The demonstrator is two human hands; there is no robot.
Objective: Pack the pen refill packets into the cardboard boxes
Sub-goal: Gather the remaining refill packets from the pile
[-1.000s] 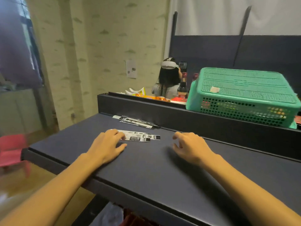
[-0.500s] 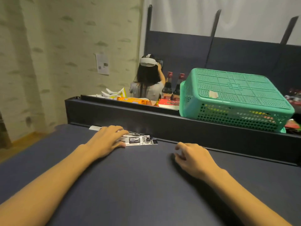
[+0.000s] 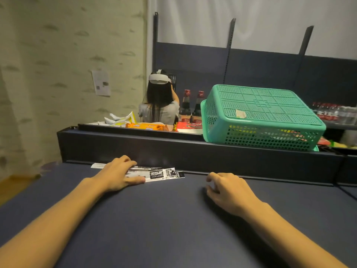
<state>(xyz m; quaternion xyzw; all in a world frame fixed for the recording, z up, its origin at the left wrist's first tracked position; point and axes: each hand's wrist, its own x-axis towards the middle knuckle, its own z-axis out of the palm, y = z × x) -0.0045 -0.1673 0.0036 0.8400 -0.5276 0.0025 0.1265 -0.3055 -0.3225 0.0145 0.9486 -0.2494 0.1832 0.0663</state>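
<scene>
Several long, thin pen refill packets (image 3: 163,174), white with black printed labels, lie on the dark blue tabletop (image 3: 173,219) close to its raised back ledge. My left hand (image 3: 117,174) lies flat on their left part, fingers straight and pressing down, thumb along the near edge. My right hand (image 3: 229,190) rests on the bare tabletop to the right, fingers loosely bent, holding nothing. No cardboard box is in view.
A dark raised ledge (image 3: 193,151) borders the back of the table. Behind it an upturned green plastic basket (image 3: 260,117) sits on the far surface with two dark bottles (image 3: 191,107) and snack packs. A person (image 3: 159,99) wearing a headset stands further back.
The view has swung right and closer. My left hand has slid forward over the packets and pushed them towards the back ledge. My right hand stays resting on the table.
</scene>
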